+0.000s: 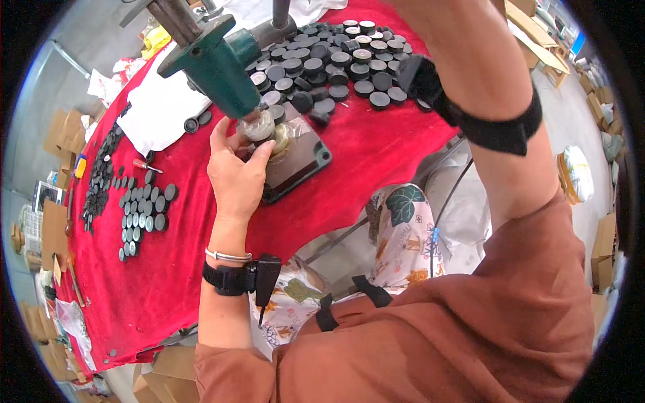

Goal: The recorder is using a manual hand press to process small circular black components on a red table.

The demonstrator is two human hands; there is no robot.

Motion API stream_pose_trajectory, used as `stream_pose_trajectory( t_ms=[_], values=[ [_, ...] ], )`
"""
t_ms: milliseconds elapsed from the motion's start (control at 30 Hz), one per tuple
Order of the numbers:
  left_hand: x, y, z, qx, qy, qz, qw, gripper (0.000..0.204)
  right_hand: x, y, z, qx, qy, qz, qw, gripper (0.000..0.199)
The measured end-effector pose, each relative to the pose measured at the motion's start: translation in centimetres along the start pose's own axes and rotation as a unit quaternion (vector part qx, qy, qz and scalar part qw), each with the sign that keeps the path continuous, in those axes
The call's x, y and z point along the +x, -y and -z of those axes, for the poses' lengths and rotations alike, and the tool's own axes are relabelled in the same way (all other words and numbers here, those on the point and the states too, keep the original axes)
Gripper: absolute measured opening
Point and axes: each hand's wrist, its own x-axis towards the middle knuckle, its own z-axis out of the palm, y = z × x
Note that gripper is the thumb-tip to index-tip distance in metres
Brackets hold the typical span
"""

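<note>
A green hand press [225, 70] stands over its metal base plate [290, 171] on the red cloth. Directly under the press head, my left hand [236, 171] is closed, thumb and fingers gripping a black round piece [259, 140] from two sides. Against that piece sits a pale, clear-wrapped tip [256, 125] of the press. Beside my thumb, a yellowish ring-shaped part [280, 140] rests on the base. My right arm [500, 87] reaches up and forward, and its hand lies beyond the upper edge, out of sight.
Many black discs [326, 66] are heaped behind the press. More discs [144, 208] and small dark pieces [101, 171] lie on the red cloth [181, 269] at left, near a screwdriver [146, 166] and a white cloth [161, 111]. Cardboard boxes [57, 232] stand beyond the left edge.
</note>
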Motion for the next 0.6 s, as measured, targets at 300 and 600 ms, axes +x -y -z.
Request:
stream_pose_trajectory(
  t_ms=[300, 600],
  values=[
    [-0.2, 0.2, -0.1, 0.007, -0.024, -0.009, 1.0, 0.078, -12.9, 0.7, 2.3, 0.072, 0.027, 0.047, 0.996, 0.025],
    [-1.4, 6.0, 10.0, 0.475, -0.094, 0.018, 0.875, 0.046, -15.9, 0.2, 2.5, 0.258, 0.035, 0.048, 0.964, 0.03]
  ],
)
